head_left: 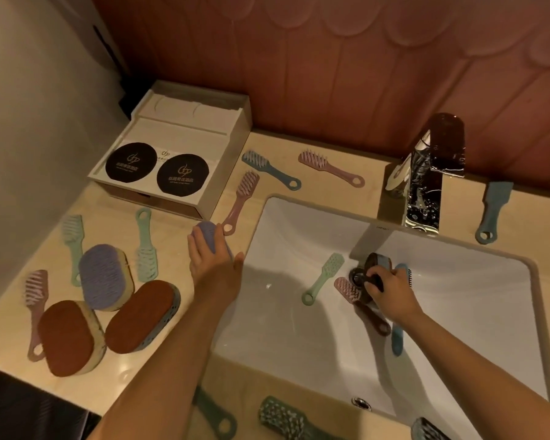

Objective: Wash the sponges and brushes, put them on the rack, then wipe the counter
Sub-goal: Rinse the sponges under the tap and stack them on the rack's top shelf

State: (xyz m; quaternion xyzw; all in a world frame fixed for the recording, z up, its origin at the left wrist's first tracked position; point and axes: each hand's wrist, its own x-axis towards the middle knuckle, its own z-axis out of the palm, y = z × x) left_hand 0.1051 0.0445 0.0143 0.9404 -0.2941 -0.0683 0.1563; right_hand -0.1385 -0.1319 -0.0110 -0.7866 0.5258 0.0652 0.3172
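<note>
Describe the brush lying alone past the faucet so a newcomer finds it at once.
Start at the chrome faucet behind the white sink. To its right lies one blue brush, ring end toward the basin. It lies alone there, flat back up, bristles hidden.

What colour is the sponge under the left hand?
Purple. The sponge under the left hand shows best in the head view.
</note>
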